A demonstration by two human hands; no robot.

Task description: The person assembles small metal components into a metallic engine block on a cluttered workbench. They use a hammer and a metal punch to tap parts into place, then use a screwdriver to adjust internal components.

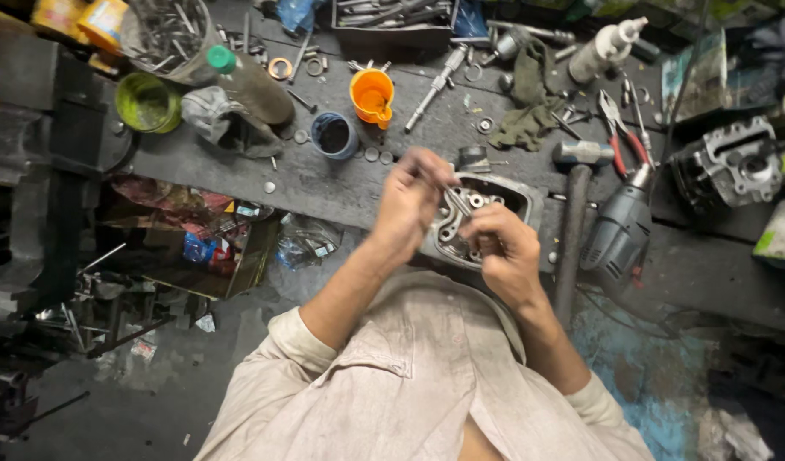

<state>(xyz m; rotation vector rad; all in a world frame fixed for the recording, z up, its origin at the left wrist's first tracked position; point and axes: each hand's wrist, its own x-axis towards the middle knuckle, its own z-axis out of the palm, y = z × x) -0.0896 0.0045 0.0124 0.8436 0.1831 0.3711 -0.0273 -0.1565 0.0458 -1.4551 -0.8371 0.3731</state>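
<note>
Cluttered dark counter. Grey engine cover at counter edge, under both hands. Left hand pinching thin metal tool. Right hand closed, gripping cover's near side. Orange cup beyond left hand.

hammer and drill crowd the right (left bench edge bare).

engine cover: dull cast metal | bench: matt, grimy | cup: glossy plastic, probably
</note>
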